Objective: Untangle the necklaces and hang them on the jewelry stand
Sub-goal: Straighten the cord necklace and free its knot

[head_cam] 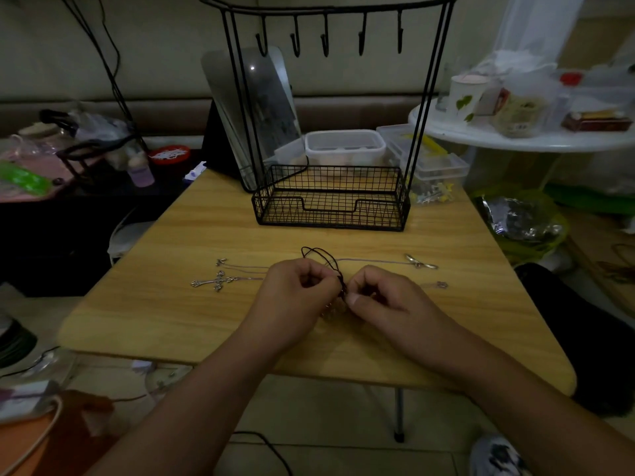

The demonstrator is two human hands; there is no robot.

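Note:
A dark cord necklace (321, 256) loops up between my hands above the middle of the wooden table (178, 314). My left hand (292, 297) and my right hand (381, 297) both pinch this cord close together. Thin silver chains run left and right from under my hands. A silver cross pendant (214, 281) lies to the left, a silver clasp pendant (421, 262) to the right. The black wire jewelry stand (331, 201) stands at the back of the table, its row of hooks (326, 39) bare.
A tilted mirror (257, 108) and clear plastic boxes (343, 146) stand behind the stand. A white round table (529, 139) with cups and jars is at the back right. Clutter covers a dark surface at the left.

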